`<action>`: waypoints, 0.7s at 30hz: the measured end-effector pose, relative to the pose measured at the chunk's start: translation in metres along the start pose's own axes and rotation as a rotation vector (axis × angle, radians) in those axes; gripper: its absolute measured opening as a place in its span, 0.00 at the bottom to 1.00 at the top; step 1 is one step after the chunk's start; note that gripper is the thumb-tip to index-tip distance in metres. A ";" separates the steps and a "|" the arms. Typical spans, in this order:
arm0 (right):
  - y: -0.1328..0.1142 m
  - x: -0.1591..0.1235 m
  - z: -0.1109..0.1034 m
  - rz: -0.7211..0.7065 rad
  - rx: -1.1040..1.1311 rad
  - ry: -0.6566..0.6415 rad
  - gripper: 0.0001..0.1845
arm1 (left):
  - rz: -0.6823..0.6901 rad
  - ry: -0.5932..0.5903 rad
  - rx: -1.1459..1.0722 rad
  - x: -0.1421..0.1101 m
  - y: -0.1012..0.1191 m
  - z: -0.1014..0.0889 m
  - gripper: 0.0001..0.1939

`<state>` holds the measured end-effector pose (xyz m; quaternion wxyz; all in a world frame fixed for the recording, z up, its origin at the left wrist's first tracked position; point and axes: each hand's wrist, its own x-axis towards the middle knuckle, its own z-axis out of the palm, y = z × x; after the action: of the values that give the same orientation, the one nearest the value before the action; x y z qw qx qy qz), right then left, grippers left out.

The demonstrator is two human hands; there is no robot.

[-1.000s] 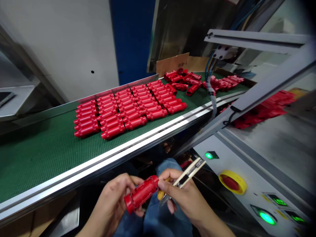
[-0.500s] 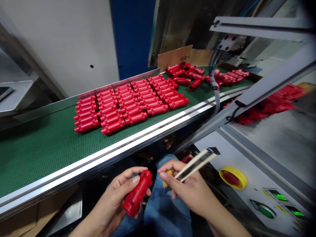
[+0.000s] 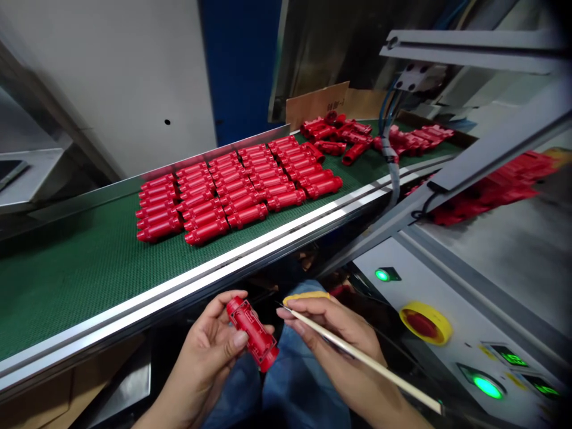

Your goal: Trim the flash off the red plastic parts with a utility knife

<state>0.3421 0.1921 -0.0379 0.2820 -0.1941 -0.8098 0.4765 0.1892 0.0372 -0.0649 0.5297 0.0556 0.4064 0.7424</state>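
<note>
My left hand (image 3: 214,342) is closed around a red plastic tubular housing (image 3: 252,333), which has slots along its side. The housing is tilted, its upper end leaning left and its lower end pointing right toward my lap. To the right, my right hand (image 3: 344,336) grips a cream-handled utility knife (image 3: 361,357). Its thin tip points left at the housing, with a gap between the two. Something yellow (image 3: 306,297) lies along a finger of that hand; I cannot tell whether it is a finger cover.
Rows of red housings (image 3: 241,187) lie on the green conveyor belt (image 3: 89,274), behind its metal rail (image 3: 179,292). A loose heap of red parts (image 3: 339,134) sits farther right. A grey frame (image 3: 473,155) and a control panel with a yellow-ringed button (image 3: 424,323) stand at the right.
My left hand has turned the housing so its upper end now leans left. The knife swung from pointing down to pointing left, and my right hand moved slightly away from the housing.
</note>
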 end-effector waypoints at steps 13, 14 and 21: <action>-0.002 -0.012 0.028 -0.257 -0.089 0.059 0.17 | 0.111 0.039 0.089 0.002 -0.015 -0.005 0.25; -0.002 -0.013 0.029 -0.263 -0.089 0.062 0.18 | 0.108 0.042 0.090 0.002 -0.015 -0.004 0.24; 0.001 -0.016 0.029 -0.302 -0.087 0.093 0.18 | 0.122 0.036 0.082 0.002 -0.014 -0.004 0.23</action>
<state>0.3361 0.1638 -0.0546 0.3788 -0.1041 -0.8358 0.3836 0.1968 0.0380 -0.0777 0.4735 0.0886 0.4416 0.7569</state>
